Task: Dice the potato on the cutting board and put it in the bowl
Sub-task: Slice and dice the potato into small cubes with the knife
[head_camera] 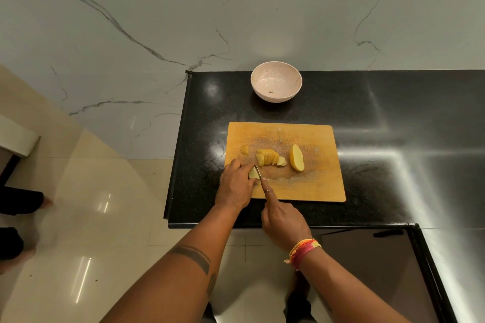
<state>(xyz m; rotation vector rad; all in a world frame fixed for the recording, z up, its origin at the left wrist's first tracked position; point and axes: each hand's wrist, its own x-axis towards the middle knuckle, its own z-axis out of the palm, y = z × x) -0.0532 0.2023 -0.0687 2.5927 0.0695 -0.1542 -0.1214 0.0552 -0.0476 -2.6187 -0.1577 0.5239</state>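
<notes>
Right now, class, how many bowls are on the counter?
1. A single pale bowl stands on the black counter, beyond the far edge of the cutting board, near the wall. Nothing in view hides another.

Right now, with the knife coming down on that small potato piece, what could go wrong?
1. The left hand pinches a small potato piece right against the knife; its fingers could get nicked.
2. That cut sits near the cutting board's front-left corner, so bits may roll onto the counter.
3. The bowl stands beyond the board; carrying dice across could drop some.
</notes>
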